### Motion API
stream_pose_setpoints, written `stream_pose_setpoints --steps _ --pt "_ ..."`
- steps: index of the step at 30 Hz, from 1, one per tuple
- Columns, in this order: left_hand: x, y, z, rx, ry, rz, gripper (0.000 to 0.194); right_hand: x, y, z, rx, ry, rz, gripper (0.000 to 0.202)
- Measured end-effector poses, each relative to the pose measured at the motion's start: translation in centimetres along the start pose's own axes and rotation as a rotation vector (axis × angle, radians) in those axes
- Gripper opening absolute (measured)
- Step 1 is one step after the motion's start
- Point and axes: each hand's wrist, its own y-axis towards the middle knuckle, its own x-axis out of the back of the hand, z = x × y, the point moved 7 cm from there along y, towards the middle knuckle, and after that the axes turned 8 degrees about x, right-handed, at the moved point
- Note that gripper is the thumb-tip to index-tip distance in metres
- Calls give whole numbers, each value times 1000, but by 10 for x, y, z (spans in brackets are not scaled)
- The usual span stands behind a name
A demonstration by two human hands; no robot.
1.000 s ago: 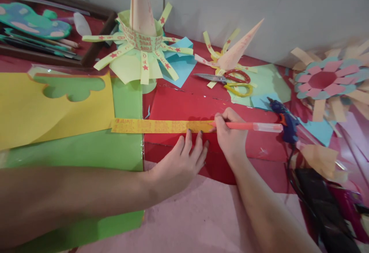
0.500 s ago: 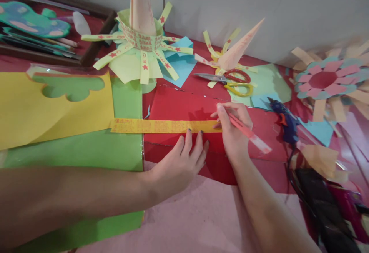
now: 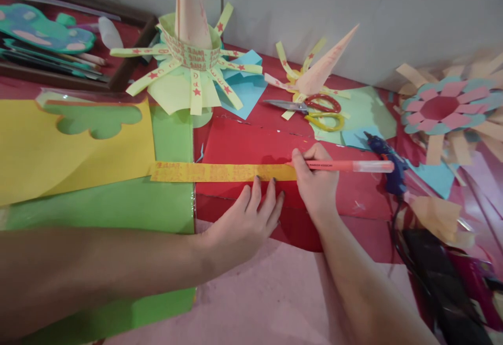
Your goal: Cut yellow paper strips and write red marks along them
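A long yellow paper strip (image 3: 204, 172) with reddish writing lies across red sheets (image 3: 243, 143) and a green sheet (image 3: 173, 203). My left hand (image 3: 245, 222) rests with its fingers spread, the fingertips on the strip's lower edge. Pinched in my right hand (image 3: 317, 182) is a red marker pen (image 3: 346, 165), held nearly level. Its tip is at the upper edge of the strip, near the right end, which my right hand partly hides.
Behind lie scissors (image 3: 306, 109), a paper cone with star-marked strips (image 3: 192, 46) and a smaller cone (image 3: 326, 69). To the right are a blue glue gun (image 3: 387, 161) and a paper flower (image 3: 440, 106). At left are a yellow sheet (image 3: 78, 151) and a wooden tray (image 3: 121, 72).
The marker has swung from slanting down to the right to nearly level. My right hand has shifted slightly left and its fingers have closed in. My left hand stays in place.
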Motion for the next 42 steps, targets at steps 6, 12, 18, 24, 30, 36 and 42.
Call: stream_pose_setpoints --steps 6,12,18,24,30,36,42 --pt "1 0 0 14 -10 -21 45 -4 1 1 28 -18 57 33" --pt "0 1 1 10 -13 -20 45 -3 0 4 67 -64 39 32" --pt "0 1 0 7 -12 -18 46 -4 1 1 40 -16 56 33" --pt "1 0 0 10 -9 -21 45 -6 0 1 57 -11 83 31" --pt "1 1 0 3 -10 -25 46 -2 0 3 66 -43 43 31" --pt "0 1 0 15 -16 -30 46 -5 1 2 78 -29 64 30" --pt "-1 0 0 16 -24 -33 45 -7 1 2 86 15 85 30"
